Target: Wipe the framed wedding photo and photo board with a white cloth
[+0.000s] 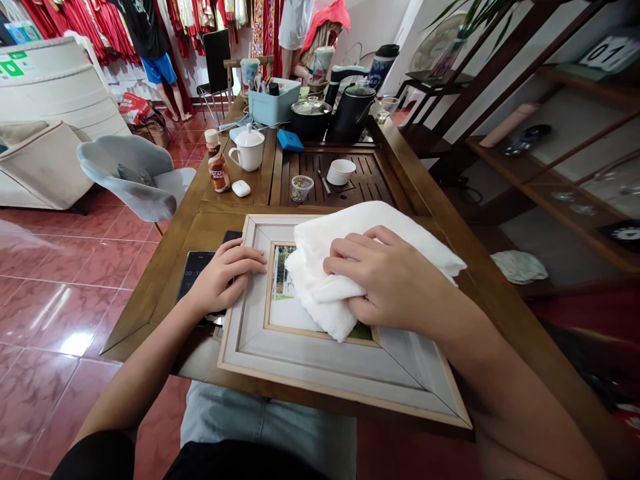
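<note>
A wide pale grey picture frame [320,360] with light wood edging lies at the near edge of the wooden table. Part of a picture [283,267] shows inside it; the rest is covered by a white cloth [380,223]. My right hand [375,273] grips a bunched part of the cloth over the picture, fingers curled into the folds. My left hand [227,277] rests with its fingers extended on the frame's left border. Beneath the left wrist lies a dark phone [193,270] with a timer on its screen, partly hidden.
Beyond the frame, a tea tray [367,180] carries a white cup [341,171] and a small clear cup [302,189]. A bottle [217,163], a lidded white mug [249,148] and a black kettle [351,113] stand farther back. A grey chair [135,173] is left; shelves [565,187] are right.
</note>
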{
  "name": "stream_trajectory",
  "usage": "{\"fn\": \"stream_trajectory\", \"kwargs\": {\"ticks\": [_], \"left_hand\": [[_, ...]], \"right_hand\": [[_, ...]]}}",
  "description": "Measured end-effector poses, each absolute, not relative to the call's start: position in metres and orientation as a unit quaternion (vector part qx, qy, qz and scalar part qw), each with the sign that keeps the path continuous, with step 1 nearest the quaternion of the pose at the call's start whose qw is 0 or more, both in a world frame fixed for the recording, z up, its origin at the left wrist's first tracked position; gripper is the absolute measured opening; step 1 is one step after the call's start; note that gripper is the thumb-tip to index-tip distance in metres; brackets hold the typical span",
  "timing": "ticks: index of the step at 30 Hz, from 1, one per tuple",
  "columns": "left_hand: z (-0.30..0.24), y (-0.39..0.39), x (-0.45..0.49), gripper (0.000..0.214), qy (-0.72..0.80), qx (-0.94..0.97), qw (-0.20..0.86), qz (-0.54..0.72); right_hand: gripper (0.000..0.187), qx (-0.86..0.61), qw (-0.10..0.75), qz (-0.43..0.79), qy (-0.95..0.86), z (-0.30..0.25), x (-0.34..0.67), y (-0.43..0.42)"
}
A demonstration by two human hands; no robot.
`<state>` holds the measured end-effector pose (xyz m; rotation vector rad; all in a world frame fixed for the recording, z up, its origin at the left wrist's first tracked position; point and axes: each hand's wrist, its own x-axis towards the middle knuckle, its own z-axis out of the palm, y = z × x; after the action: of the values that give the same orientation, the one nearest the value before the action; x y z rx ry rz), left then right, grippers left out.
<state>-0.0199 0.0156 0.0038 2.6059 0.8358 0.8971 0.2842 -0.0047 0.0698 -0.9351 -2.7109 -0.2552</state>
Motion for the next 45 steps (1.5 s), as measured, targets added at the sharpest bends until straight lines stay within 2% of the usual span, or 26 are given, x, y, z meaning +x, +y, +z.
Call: {"fn": "stream_trajectory", "kwargs": {"ticks": [45], "left_hand": [[0.005, 0.0153, -0.019, 0.037, 0.285, 0.898, 0.125, 0.31]], "right_hand": [[0.02, -0.32, 0.133, -0.097, -0.933, 0.0698, 0.2828, -0.0043]]}}
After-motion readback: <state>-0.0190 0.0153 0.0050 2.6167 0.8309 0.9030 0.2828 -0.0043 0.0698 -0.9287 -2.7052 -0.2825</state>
